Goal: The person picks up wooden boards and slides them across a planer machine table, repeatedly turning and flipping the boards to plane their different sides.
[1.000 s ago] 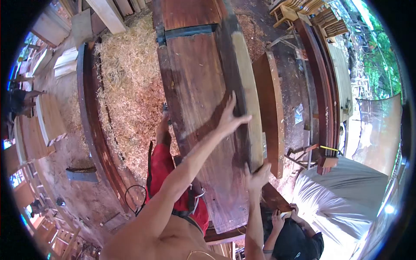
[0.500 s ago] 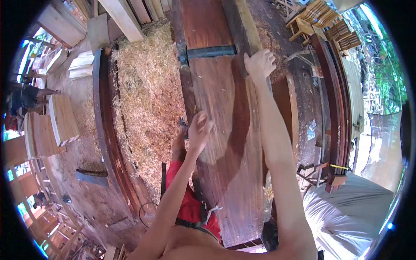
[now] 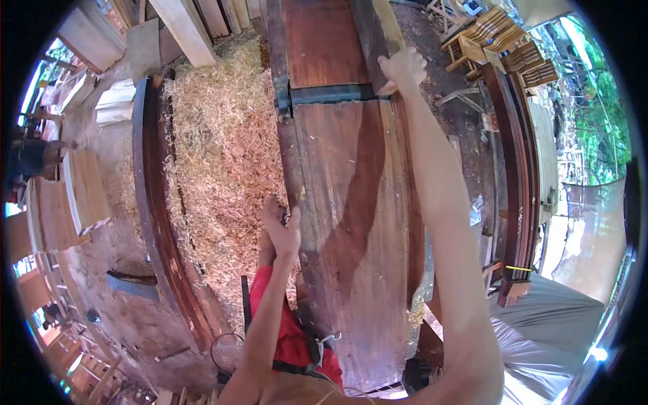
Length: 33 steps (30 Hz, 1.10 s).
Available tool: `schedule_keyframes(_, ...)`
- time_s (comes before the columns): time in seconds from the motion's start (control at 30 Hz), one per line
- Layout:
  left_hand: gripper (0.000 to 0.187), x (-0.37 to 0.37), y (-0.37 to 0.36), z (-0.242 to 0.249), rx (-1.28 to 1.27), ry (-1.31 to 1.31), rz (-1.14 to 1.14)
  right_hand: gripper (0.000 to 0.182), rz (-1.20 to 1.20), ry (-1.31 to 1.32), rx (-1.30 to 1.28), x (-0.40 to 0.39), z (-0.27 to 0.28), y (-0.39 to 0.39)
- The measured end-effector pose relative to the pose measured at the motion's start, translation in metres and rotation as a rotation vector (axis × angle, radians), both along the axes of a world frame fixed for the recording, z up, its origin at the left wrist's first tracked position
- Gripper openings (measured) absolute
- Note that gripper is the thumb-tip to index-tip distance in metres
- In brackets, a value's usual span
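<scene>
A long wooden bench bed point(image 3: 337, 155) runs away from me, with a dark bar point(image 3: 331, 93) set across a gap in it. Beyond the gap lies a reddish wooden surface point(image 3: 324, 40). My right hand point(image 3: 403, 69) is at the right side rail point(image 3: 381, 34), close to the bar. Its fingers curl over the rail's outer edge, with the thumb on the inner side. My left hand point(image 3: 281, 228) is beside the bed's left edge, thumb and fingers apart, holding nothing. A strong shadow of an arm falls across the bed.
Wood shavings point(image 3: 219, 148) heap up left of the bed, bordered by a dark beam point(image 3: 158, 202). Stacked boards point(image 3: 88, 192) and a person point(image 3: 34, 158) are farther left. To the right stand long dark beams point(image 3: 509, 182), wooden chair parts point(image 3: 489, 30) and a grey sheet point(image 3: 550, 320).
My left hand has moved left from over the bed to beside its edge, its fingers spreading. My right hand has shifted slightly forward along the rail. The view has shifted a little.
</scene>
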<state>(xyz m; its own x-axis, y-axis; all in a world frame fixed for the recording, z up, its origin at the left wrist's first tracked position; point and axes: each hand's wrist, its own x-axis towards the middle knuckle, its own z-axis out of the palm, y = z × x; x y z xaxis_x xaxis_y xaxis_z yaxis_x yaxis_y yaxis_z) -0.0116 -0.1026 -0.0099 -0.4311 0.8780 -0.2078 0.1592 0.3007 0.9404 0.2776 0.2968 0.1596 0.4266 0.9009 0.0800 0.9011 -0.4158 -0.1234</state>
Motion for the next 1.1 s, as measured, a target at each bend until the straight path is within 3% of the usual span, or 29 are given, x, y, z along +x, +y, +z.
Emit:
schedule_keyframes(0.07, 0.076, -0.004, 0.014, 0.047, 0.108, 0.190, -0.104, 0.087, -0.001, 0.031, -0.031, 0.007, -0.006, -0.060)
schedule_keyframes(0.13, 0.073, 0.025, 0.033, 0.104, 0.089, -0.043, -0.124, 0.081, 0.028, 0.009, 0.067, 0.012, -0.009, -0.148)
schedule_keyframes(0.27, 0.091, 0.104, 0.071, 0.126, 0.145, -0.095, -0.499, 0.065, 0.018, 0.031, 0.104, 0.018, 0.000, -0.364)
schedule_keyframes(0.33, 0.107, 0.153, 0.077, 0.144, 0.049, -0.135, -0.623, 0.064, -0.046, 0.074, 0.010, 0.019, 0.014, -0.469)
schedule_keyframes(0.4, 0.116, 0.195, 0.049, 0.144, -0.053, -0.225, -0.754, 0.064, -0.109, 0.068, -0.033, 0.020, 0.020, -0.562)
schedule_keyframes(0.43, 0.124, 0.219, 0.023, 0.117, -0.077, -0.142, -0.829, 0.068, -0.069, -0.050, -0.028, 0.025, 0.013, -0.610)
schedule_keyframes(0.47, 0.129, 0.225, -0.015, 0.136, -0.134, -0.251, -0.786, 0.072, -0.028, -0.167, -0.022, 0.033, 0.005, -0.655)
schedule_keyframes(0.53, 0.136, 0.235, -0.094, 0.111, -0.042, -0.173, -0.823, 0.077, -0.147, 0.051, -0.137, 0.045, 0.008, -0.726)
schedule_keyframes(0.6, 0.133, 0.230, -0.141, 0.128, -0.137, -0.185, -0.853, 0.081, -0.162, 0.160, -0.146, 0.047, 0.016, -0.765)
schedule_keyframes(0.77, 0.134, 0.232, -0.119, 0.116, -0.053, -0.179, -0.815, 0.092, -0.231, 0.266, -0.121, 0.050, 0.004, -0.753)
schedule_keyframes(0.83, 0.134, 0.231, -0.060, 0.112, -0.007, -0.179, -0.780, 0.098, -0.104, -0.047, -0.054, 0.049, -0.022, -0.711)
schedule_keyframes(0.87, 0.132, 0.228, -0.023, 0.115, -0.048, -0.170, -0.773, 0.105, -0.163, 0.042, -0.128, 0.041, -0.011, -0.667)
schedule_keyframes(0.9, 0.130, 0.230, 0.017, 0.099, 0.060, -0.211, -0.728, 0.095, -0.078, -0.098, 0.026, 0.040, -0.025, -0.628)
schedule_keyframes(0.93, 0.123, 0.227, 0.054, 0.098, 0.066, -0.251, -0.716, 0.076, -0.161, 0.111, -0.042, 0.025, 0.010, -0.569)
schedule_keyframes(0.97, 0.116, 0.225, 0.081, 0.097, 0.107, -0.266, -0.655, 0.065, -0.064, 0.020, 0.100, 0.024, 0.004, -0.533)
schedule_keyframes(1.03, 0.110, 0.215, 0.097, 0.099, 0.144, -0.281, -0.589, 0.068, -0.105, 0.037, 0.055, 0.017, 0.006, -0.456)
schedule_keyframes(1.1, 0.092, 0.186, 0.088, 0.110, 0.238, -0.154, -0.368, 0.069, -0.126, -0.024, 0.003, 0.012, 0.000, -0.369)
